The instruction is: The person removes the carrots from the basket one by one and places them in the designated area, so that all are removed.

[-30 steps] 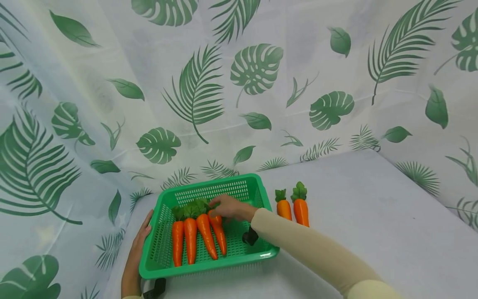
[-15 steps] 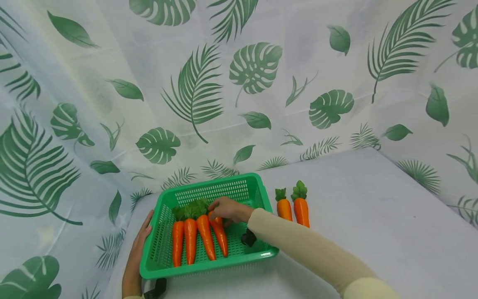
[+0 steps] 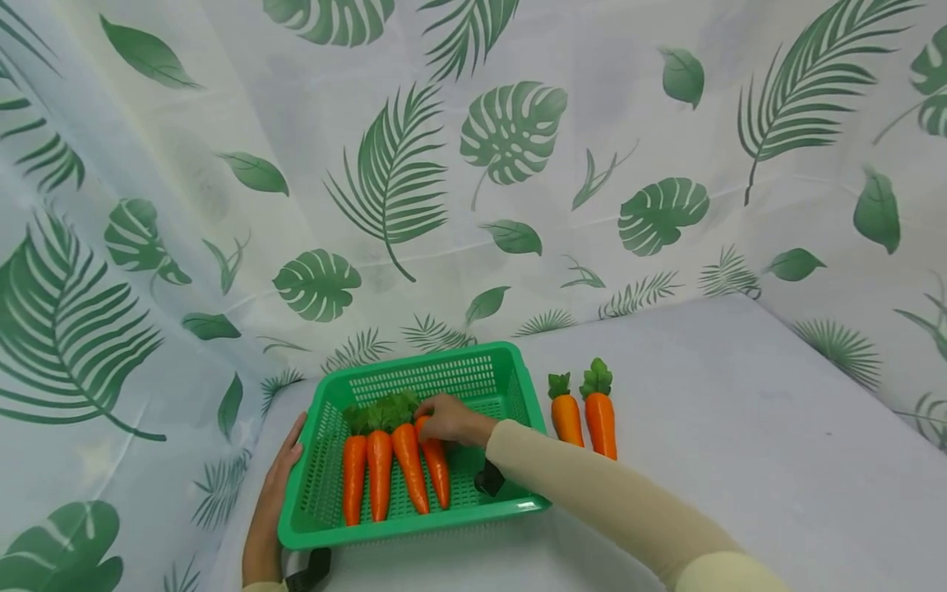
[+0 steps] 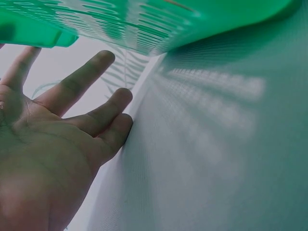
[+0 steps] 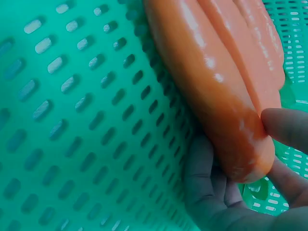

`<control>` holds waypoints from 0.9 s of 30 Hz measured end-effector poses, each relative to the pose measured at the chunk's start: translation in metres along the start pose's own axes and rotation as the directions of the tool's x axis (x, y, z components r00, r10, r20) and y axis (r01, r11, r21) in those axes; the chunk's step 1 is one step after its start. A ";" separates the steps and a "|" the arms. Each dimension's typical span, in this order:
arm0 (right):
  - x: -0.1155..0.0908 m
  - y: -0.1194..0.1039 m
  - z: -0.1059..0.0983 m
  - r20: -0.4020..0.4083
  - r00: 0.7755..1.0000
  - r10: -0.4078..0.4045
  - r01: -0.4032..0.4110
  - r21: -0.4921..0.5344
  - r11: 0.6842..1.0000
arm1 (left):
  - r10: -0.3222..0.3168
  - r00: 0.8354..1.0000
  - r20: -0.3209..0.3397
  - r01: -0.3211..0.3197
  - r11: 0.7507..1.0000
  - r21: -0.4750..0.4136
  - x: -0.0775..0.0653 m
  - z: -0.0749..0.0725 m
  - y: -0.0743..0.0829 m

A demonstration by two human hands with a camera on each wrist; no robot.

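Several orange carrots with leafy green tops lie side by side in a green plastic basket (image 3: pixel 414 531), tips toward the person. The right hand (image 3: pixel 453 419) reaches into it and grips the rightmost carrot (image 3: pixel 436 470) near its leafy end. In the right wrist view, thumb and fingers curl round the thick end of that carrot (image 5: pixel 211 91); two more carrots (image 5: pixel 262 38) lie against it. The left hand (image 3: pixel 278 475) rests along the basket's left outer wall. Its fingers are extended in the left wrist view, beneath the basket's slotted side (image 4: pixel 130 24).
Two more carrots, a left one (image 3: pixel 566 418) and a right one (image 3: pixel 600 421), lie on the white table (image 3: pixel 710 427) right of the basket, partly behind the right sleeve (image 3: pixel 592 493). A leaf-printed cloth (image 3: pixel 414 164) hangs behind and at both sides.
The right hand has settled slightly lower at the rightmost carrot's thick end, its fingers drawn closer together. The left hand and basket stay in place.
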State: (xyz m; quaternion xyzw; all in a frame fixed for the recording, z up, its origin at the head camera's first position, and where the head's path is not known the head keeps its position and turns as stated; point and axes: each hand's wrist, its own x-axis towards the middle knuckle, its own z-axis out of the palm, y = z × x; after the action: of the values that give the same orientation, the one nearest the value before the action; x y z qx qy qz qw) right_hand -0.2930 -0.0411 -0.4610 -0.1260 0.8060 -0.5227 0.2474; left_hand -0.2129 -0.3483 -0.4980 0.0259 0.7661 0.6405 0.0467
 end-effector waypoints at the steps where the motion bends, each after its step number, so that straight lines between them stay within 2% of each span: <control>1: 0.000 0.000 0.000 -0.001 1.000 0.002 -0.002 0.008 1.000 | 0.016 1.000 -0.005 -0.016 1.000 0.004 0.000 0.000 0.000; 7: -0.001 -0.004 -0.001 -0.020 0.999 0.033 -0.032 0.049 0.998 | 0.002 1.000 0.001 -0.002 1.000 -0.028 0.000 0.000 0.000; 9: -0.001 -0.004 -0.001 -0.023 0.999 0.040 -0.038 0.056 0.998 | -0.023 1.000 0.001 0.023 0.999 -0.036 0.000 0.000 0.001; 18: -0.006 -0.008 -0.006 -0.019 0.999 0.035 -0.033 0.120 0.992 | -0.054 0.998 -0.026 0.054 0.999 -0.007 -0.003 0.003 0.000; 25: -0.008 -0.014 -0.011 -0.017 0.999 0.035 -0.032 0.153 0.988 | -0.037 0.999 -0.014 0.037 0.999 -0.016 -0.003 0.002 0.001; 27: -0.008 -0.016 -0.013 -0.010 1.000 0.025 -0.023 0.170 0.985 | -0.005 1.000 -0.011 0.005 1.000 -0.021 -0.004 0.001 0.000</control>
State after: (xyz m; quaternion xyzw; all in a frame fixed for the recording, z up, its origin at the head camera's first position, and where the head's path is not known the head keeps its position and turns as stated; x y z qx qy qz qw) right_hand -0.2939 -0.0341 -0.4397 -0.0916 0.7614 -0.5875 0.2585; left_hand -0.2093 -0.3475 -0.4979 0.0200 0.7595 0.6487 0.0443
